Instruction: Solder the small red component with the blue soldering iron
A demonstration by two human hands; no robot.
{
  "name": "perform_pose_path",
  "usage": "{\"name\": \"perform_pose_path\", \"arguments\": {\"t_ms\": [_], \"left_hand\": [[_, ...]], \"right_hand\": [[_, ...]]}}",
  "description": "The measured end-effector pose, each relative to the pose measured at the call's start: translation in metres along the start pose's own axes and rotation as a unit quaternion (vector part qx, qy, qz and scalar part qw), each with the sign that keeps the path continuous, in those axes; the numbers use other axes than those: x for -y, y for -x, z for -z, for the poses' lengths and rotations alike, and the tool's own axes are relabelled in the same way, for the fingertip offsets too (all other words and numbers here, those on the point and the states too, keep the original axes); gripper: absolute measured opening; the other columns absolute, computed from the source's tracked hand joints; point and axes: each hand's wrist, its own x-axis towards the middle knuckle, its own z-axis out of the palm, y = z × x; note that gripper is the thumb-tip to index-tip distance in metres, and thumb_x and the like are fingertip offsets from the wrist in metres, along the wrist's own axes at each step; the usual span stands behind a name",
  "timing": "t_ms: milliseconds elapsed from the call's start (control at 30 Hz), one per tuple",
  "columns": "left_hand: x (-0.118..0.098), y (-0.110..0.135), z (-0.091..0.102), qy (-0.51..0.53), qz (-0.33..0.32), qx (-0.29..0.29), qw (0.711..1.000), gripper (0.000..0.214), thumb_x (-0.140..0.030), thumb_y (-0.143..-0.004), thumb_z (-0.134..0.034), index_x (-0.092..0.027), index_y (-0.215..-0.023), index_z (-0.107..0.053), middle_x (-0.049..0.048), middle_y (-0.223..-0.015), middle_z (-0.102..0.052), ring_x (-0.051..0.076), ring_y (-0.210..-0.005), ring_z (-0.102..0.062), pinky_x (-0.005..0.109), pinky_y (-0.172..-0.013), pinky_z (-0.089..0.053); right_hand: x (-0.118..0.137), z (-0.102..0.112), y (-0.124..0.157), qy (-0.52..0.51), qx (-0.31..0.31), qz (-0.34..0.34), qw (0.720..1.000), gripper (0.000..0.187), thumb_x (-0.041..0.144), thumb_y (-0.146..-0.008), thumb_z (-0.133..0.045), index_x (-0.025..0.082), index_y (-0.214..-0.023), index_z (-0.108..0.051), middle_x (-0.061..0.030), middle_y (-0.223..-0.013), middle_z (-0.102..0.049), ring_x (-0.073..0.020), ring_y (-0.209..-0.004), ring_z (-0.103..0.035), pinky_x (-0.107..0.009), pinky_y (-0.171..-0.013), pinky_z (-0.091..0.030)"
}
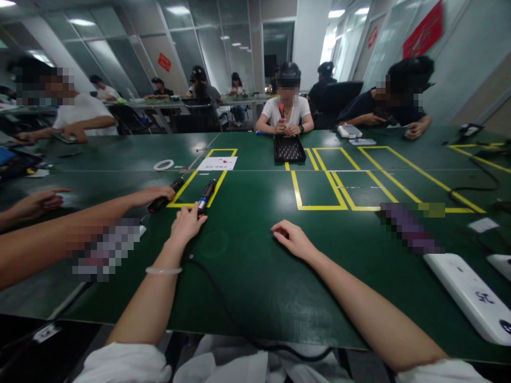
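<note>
My left hand (pixel 186 223) reaches forward and its fingertips close on the near end of a black electric screwdriver (pixel 206 194) that lies on the green table (pixel 255 276). A black cable (pixel 223 303) runs back from it toward me. A pale bracelet circles my left wrist. My right hand (pixel 290 238) rests on the table with its fingers curled loosely under and nothing visible in them. To the left, a neighbour's hand (pixel 154 194) holds a second black screwdriver (pixel 165 196).
Yellow tape boxes (pixel 319 189) mark the table. A black parts tray (pixel 289 149) sits before the person opposite. A white tape ring (pixel 163 165) and a white card (pixel 217 163) lie at far left. White power strips (pixel 471 295) lie at right. Other people sit around.
</note>
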Motion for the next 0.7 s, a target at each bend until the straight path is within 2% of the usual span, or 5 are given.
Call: {"name": "perform_pose_path", "arguments": {"t_ms": [167,300,433,600,700], "left_hand": [[0.037,-0.012,0.001,0.001,0.071,0.001,0.997,0.065,-0.054,-0.09,-0.035,-0.021,-0.146,-0.032,0.0218,-0.137,-0.039,0.041,-0.118,-0.045,0.05,-0.089,-0.044],[0.052,-0.016,0.002,0.007,0.097,-0.004,0.995,0.065,-0.054,-0.09,-0.036,-0.02,-0.145,-0.034,0.0218,-0.138,-0.039,0.042,-0.12,-0.045,0.05,-0.09,-0.043],[0.053,-0.014,0.0,-0.006,0.1,-0.028,0.995,0.061,-0.051,-0.09,-0.037,-0.018,-0.142,-0.038,0.0218,-0.134,-0.043,0.041,-0.117,-0.047,0.05,-0.089,-0.043],[0.041,-0.006,0.0,-0.029,0.078,-0.106,0.991,0.051,-0.04,-0.089,-0.044,-0.017,-0.134,-0.044,0.0186,-0.132,-0.046,0.037,-0.115,-0.047,0.047,-0.09,-0.043],[0.036,-0.003,0.003,-0.035,0.086,-0.116,0.989,0.047,-0.035,-0.087,-0.047,-0.013,-0.129,-0.046,0.0187,-0.123,-0.051,0.034,-0.112,-0.049,0.044,-0.087,-0.045]], "right_hand": [[-0.002,0.0,0.0,0.002,0.006,0.002,1.0,0.012,0.02,-0.089,-0.054,0.02,-0.096,-0.063,-0.003,-0.086,-0.061,-0.0146,-0.075,-0.057,-0.027,-0.069,-0.045],[-0.001,0.001,0.0,0.003,0.009,0.001,1.0,0.011,0.02,-0.089,-0.054,0.02,-0.094,-0.064,-0.0033,-0.086,-0.061,-0.0148,-0.075,-0.057,-0.027,-0.068,-0.045],[0.001,0.002,0.0,0.006,0.011,-0.001,1.0,0.011,0.019,-0.089,-0.054,0.019,-0.093,-0.064,-0.0034,-0.086,-0.061,-0.0146,-0.074,-0.057,-0.027,-0.068,-0.045],[0.003,0.002,0.0,0.008,0.016,0.002,1.0,0.011,0.019,-0.089,-0.054,0.019,-0.093,-0.064,-0.0037,-0.087,-0.061,-0.0149,-0.076,-0.058,-0.027,-0.069,-0.045],[0.003,0.002,-0.001,0.009,0.018,0.003,1.0,0.011,0.019,-0.089,-0.054,0.019,-0.092,-0.064,-0.0038,-0.086,-0.061,-0.015,-0.076,-0.058,-0.027,-0.068,-0.045]]}}
